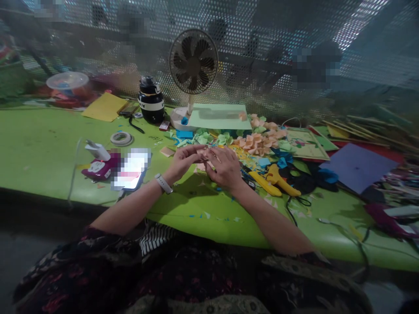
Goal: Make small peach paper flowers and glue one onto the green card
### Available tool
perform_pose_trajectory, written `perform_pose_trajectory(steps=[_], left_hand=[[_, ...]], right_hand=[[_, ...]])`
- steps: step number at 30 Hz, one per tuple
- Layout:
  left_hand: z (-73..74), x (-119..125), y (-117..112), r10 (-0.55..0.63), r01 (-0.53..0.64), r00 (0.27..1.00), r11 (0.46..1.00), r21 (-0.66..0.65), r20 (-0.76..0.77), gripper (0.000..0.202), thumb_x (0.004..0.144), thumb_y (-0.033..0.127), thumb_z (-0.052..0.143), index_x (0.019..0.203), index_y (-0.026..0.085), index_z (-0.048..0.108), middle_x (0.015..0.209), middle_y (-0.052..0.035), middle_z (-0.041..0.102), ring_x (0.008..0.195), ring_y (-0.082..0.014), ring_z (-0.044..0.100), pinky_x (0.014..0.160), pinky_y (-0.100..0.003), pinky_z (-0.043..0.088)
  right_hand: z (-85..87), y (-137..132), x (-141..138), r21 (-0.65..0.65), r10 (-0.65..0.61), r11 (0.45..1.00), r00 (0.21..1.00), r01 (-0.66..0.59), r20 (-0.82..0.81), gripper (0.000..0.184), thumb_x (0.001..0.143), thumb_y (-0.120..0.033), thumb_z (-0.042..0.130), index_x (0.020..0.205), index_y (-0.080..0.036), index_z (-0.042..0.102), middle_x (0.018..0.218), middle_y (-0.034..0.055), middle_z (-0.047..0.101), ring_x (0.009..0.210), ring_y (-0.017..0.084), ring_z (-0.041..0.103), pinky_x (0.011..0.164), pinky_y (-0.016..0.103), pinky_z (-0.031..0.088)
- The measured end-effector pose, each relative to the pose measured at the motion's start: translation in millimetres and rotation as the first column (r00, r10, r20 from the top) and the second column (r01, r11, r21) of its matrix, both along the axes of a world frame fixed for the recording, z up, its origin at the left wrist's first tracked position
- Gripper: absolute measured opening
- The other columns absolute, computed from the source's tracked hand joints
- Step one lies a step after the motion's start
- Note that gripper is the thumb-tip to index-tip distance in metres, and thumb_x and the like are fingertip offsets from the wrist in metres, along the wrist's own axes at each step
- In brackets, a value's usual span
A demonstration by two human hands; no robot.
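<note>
My left hand [185, 162], with a white-strapped watch on its wrist, meets my right hand [226, 169] above the front middle of the table. The fingers of both are bent and closed around a small pale pink paper piece [204, 153], mostly hidden by them. Just behind the hands lies a heap of peach paper flowers [260, 140], beside light green paper pieces [206, 138] and yellow scraps [246, 158]. A square of tan paper [167, 151] rests left of my left hand. To the right of my right hand are a yellow glue gun [281, 179] and a yellow-handled cutter [264, 183].
On the green table [46, 144], a lit phone [133, 168], power strip [102, 168] and tape roll [121, 138] lie left. A fan [194, 62] and black bottle [151, 102] stand at the back. Purple paper [359, 166] and cords lie right.
</note>
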State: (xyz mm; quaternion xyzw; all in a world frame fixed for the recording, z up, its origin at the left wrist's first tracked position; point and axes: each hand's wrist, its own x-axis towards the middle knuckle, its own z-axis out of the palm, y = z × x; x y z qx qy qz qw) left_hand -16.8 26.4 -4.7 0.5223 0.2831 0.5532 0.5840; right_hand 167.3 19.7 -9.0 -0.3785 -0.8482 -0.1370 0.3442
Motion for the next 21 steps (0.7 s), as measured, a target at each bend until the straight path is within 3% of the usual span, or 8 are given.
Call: perform_pose_trajectory(steps=[6, 11, 17, 21], left_hand=[[0.9, -1.8, 0.8, 0.006, -0.005, 1.0, 1.0, 0.011, -0.009, 0.038, 0.075, 0.031, 0.077, 0.11, 0.016, 0.075, 0.1, -0.0095, 0.078, 0.086, -0.019, 0.074, 0.087, -0.039, 0.062], [3.9, -1.3, -2.9, 0.007, -0.005, 1.0, 0.999, 0.039, -0.031, 0.036, 0.078, 0.029, 0.076, 0.111, 0.016, 0.075, 0.103, -0.0099, 0.078, 0.082, -0.0173, 0.075, 0.082, -0.034, 0.064], [3.9, -1.9, -3.9, 0.007, -0.002, 0.998, 0.997, 0.071, -0.061, 0.04, 0.077, 0.034, 0.079, 0.111, 0.014, 0.075, 0.101, -0.0114, 0.078, 0.086, -0.0208, 0.075, 0.084, -0.038, 0.064], [2.5, -3.2, -3.2, 0.004, 0.001, 0.998, 0.997, 0.072, -0.069, 0.041, 0.078, 0.037, 0.079, 0.111, 0.014, 0.074, 0.101, -0.0124, 0.078, 0.087, -0.0222, 0.075, 0.084, -0.04, 0.064]], right_hand=[[11.6, -1.8, 4.5, -0.141, 0.066, 0.984, 0.957, -0.109, -0.283, 0.041, 0.099, -0.033, 0.042, 0.134, -0.024, 0.061, 0.129, 0.0102, 0.066, 0.121, 0.026, 0.059, 0.104, 0.048, 0.047], [13.9, 4.2, 6.5, -0.251, -0.016, 0.959, 0.858, -0.132, -0.513, 0.035, 0.099, -0.038, 0.044, 0.121, -0.022, 0.068, 0.124, 0.0114, 0.068, 0.119, 0.025, 0.062, 0.103, 0.045, 0.049], [12.3, 7.5, 4.3, -0.376, -0.098, 0.904, 0.759, -0.202, -0.644, 0.027, 0.093, -0.04, 0.056, 0.103, -0.02, 0.072, 0.108, 0.0089, 0.073, 0.096, 0.021, 0.068, 0.083, 0.036, 0.057], [12.3, 7.0, 3.7, -0.387, -0.111, 0.899, 0.747, -0.205, -0.655, 0.023, 0.09, -0.035, 0.058, 0.102, -0.02, 0.071, 0.106, 0.0083, 0.073, 0.092, 0.019, 0.068, 0.08, 0.034, 0.057]])
